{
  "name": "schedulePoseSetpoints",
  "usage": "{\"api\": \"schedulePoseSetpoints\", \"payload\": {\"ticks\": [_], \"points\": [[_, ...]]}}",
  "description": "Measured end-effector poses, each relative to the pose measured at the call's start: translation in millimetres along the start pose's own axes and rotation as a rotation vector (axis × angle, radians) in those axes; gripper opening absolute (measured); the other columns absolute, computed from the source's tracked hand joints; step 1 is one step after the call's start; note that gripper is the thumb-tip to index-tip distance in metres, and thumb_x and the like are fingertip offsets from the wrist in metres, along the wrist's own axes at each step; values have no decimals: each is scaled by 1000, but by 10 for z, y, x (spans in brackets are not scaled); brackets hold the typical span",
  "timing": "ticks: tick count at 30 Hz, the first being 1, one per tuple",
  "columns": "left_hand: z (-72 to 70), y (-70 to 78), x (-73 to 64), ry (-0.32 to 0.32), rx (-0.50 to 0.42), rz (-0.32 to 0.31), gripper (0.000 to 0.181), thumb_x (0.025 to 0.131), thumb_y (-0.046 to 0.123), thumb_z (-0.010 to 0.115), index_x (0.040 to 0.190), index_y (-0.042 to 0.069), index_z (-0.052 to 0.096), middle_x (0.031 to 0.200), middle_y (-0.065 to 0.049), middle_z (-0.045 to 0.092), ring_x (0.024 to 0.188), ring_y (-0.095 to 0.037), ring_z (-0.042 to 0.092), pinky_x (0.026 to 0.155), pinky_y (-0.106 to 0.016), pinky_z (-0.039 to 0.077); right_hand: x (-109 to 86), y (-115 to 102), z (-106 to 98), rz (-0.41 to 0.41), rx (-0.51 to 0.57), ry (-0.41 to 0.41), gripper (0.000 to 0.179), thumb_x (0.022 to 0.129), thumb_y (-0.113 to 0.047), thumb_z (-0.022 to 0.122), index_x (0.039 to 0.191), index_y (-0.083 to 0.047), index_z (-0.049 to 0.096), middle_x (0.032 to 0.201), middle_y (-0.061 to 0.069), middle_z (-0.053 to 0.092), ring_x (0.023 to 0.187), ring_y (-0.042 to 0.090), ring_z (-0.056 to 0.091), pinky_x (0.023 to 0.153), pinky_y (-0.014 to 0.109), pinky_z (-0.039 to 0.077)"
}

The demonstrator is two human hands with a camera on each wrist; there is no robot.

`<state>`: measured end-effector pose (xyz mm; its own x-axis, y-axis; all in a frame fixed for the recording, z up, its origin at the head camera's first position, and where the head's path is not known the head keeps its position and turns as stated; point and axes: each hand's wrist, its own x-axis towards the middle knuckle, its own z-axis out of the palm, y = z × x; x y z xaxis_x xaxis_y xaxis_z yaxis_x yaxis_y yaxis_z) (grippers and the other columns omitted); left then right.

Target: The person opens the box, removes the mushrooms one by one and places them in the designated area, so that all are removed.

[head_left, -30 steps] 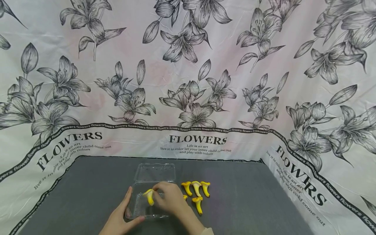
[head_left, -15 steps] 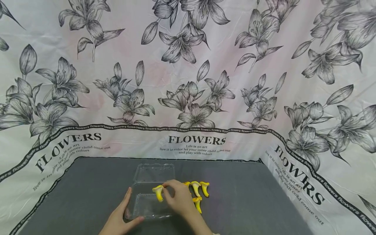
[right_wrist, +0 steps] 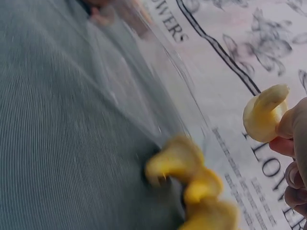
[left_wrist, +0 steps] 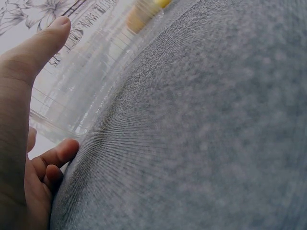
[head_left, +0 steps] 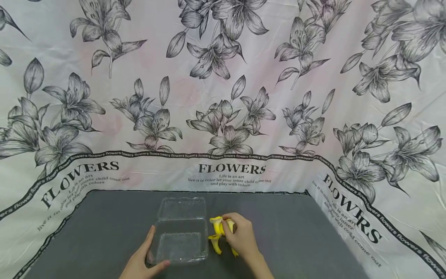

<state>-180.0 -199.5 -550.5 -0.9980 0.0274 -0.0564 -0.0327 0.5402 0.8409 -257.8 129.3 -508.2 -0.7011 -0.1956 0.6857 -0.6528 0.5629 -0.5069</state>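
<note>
My right hand (head_left: 242,234) pinches a yellow chanterelle-like mushroom (head_left: 217,222) between thumb and fingertips, just right of the clear plastic clamshell box (head_left: 181,259). In the right wrist view, the pinched mushroom (right_wrist: 265,112) hangs above several blurred yellow mushrooms (right_wrist: 177,160) on the table. One loose mushroom (head_left: 215,245) shows in front of the held one; others are partly behind my hand. At the box's near left corner my left hand (head_left: 141,257) rests with its index finger along the side and its thumb by the front edge. No mushroom shows inside the box.
The box's transparent lid (head_left: 182,208) lies folded back behind it. Grey ribbed cloth covers the table (head_left: 296,232). A white curtain (head_left: 230,128) printed with flowers and lettering rises along the back and both sides.
My right hand has carried the pinched mushroom from above the box rightward to the loose mushrooms. The left hand and the box have stayed in place. The head view has shifted slightly.
</note>
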Motion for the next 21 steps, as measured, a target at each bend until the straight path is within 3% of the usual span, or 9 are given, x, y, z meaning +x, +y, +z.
{"api": "schedulePoseSetpoints", "payload": {"ticks": [3, 4, 5, 7, 8, 13, 15, 17, 21], "points": [[2, -18, 19, 3, 26, 16, 121, 87, 44, 86, 172, 13, 6, 126, -28, 61, 82, -25, 57, 72, -42, 53, -49, 106, -124, 13, -19, 39, 20, 87, 4, 82, 98, -12, 78, 91, -1, 76, 46, -11, 28, 41, 11, 30], [1, -22, 28, 0, 25, 12, 121, 87, 45, 86, 172, 13, 6, 143, -32, 54, 83, -29, 57, 74, -44, 52, -67, 135, -164, 25, -27, 47, 20, 88, 4, 83, 98, -13, 79, 89, -2, 75, 46, -10, 28, 42, 11, 30], [1, -25, 37, -2, 22, 7, 121, 88, 45, 86, 172, 12, 6, 144, -33, 52, 84, -31, 57, 73, -45, 52, -89, 165, -200, 33, -34, 55, 21, 87, 4, 83, 98, -14, 79, 87, -3, 74, 47, -10, 29, 42, 11, 30], [-3, -30, 46, -3, 33, 1, 120, 89, 48, 84, 172, 12, 6, 165, -36, 30, 93, -38, 62, 74, -49, 54, -129, 223, -267, 46, -53, 70, 21, 87, 4, 83, 97, -14, 79, 86, -4, 73, 47, -10, 29, 42, 12, 29], [-3, -33, 49, -10, 21, -15, 121, 89, 49, 84, 172, 14, 5, 156, -37, 42, 90, -38, 61, 72, -48, 53, -153, 250, -297, 50, -65, 75, 21, 87, 4, 83, 97, -14, 79, 85, -3, 73, 48, -10, 29, 42, 12, 30], [-15, -51, 26, -11, 11, -10, 120, 89, 46, 84, 172, 12, 5, 162, -34, 37, 87, -35, 61, 72, -48, 54, -280, 389, -413, 51, -113, 99, 22, 85, 4, 84, 97, -13, 79, 90, -2, 76, 46, -16, 25, 40, 12, 29], [-13, -53, 18, -8, -1, -6, 120, 88, 45, 85, 172, 13, 6, 161, -33, 39, 77, -25, 54, 69, -41, 52, -328, 441, -455, 45, -131, 115, 24, 84, 5, 86, 96, -14, 79, 90, -4, 76, 47, -18, 23, 40, 11, 28], [-4, -50, 21, -1, -11, -13, 121, 87, 45, 86, 173, 15, 6, 141, -25, 54, 69, -18, 44, 62, -34, 46, -368, 484, -498, 34, -150, 133, 28, 81, 6, 87, 95, -16, 79, 89, -6, 75, 48, -19, 22, 41, 11, 27], [16, -36, 37, 11, -10, -24, 121, 86, 47, 86, 173, 17, 8, 102, -9, 55, 67, -17, 41, 58, -30, 41, -429, 541, -575, 27, -166, 146, 33, 79, 9, 87, 93, -19, 78, 87, -7, 73, 49, -19, 22, 41, 11, 27]]}}
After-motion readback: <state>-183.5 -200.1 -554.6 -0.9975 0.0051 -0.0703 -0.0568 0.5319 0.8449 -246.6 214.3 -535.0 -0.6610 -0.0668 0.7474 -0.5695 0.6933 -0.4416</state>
